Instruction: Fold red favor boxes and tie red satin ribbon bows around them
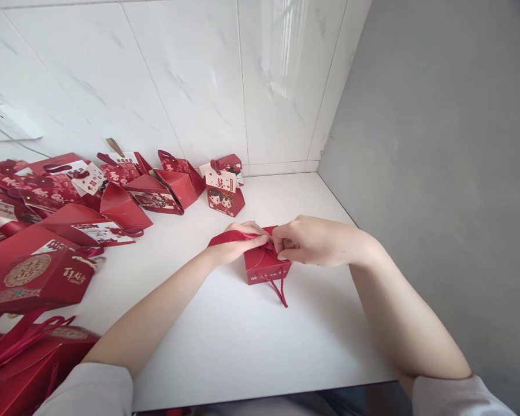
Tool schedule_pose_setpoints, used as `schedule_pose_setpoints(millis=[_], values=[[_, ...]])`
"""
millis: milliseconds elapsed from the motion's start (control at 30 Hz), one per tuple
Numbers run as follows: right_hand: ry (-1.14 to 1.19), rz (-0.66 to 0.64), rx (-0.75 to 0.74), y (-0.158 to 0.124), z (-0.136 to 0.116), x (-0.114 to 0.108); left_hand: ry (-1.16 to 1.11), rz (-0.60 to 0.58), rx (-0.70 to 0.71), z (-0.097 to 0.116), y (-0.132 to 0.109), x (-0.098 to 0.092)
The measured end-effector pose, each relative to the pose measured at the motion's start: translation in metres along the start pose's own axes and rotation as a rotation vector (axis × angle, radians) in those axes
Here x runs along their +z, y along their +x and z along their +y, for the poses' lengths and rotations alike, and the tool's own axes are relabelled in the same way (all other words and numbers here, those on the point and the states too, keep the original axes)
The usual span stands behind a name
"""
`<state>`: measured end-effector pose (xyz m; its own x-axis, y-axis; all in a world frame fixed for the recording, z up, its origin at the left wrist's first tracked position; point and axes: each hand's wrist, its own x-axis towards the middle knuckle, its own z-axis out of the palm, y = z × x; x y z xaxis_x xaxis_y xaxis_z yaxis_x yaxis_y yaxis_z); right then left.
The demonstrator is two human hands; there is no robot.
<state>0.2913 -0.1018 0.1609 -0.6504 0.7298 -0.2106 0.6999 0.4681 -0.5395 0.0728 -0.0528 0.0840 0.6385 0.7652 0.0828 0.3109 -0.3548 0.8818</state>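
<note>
A small red gift box (264,267) sits on the white table (251,341) in front of me, with a twisted red cord (279,289) hanging down its near side. My left hand (234,244) is closed on the box's left top flap, and a red ribbon loops over that wrist. My right hand (307,240) pinches the top flaps from the right, fingers pressed together at the box's middle. Both hands touch the box. The closure under my fingers is hidden.
Several red gift boxes and bags lie piled along the left, among them a cartoon-couple box (223,193) near the wall and a larger box with a gold emblem (39,280). A white tiled wall (177,81) stands behind and a grey wall (437,173) rises at the right.
</note>
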Motion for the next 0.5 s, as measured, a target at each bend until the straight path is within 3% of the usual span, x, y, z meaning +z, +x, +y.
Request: schedule_pose_setpoints(millis=[233,400,500], values=[[0.018,-0.129,0.049,0.010,-0.003,0.007,0.129,-0.076,0.239,0.008,0.000,-0.007],[0.064,-0.175,0.075,0.008,-0.003,0.005,0.531,-0.017,0.301,0.031,-0.010,-0.006],[0.136,-0.189,-0.010,0.007,0.001,0.001,0.770,0.023,0.372,0.035,-0.018,0.000]])
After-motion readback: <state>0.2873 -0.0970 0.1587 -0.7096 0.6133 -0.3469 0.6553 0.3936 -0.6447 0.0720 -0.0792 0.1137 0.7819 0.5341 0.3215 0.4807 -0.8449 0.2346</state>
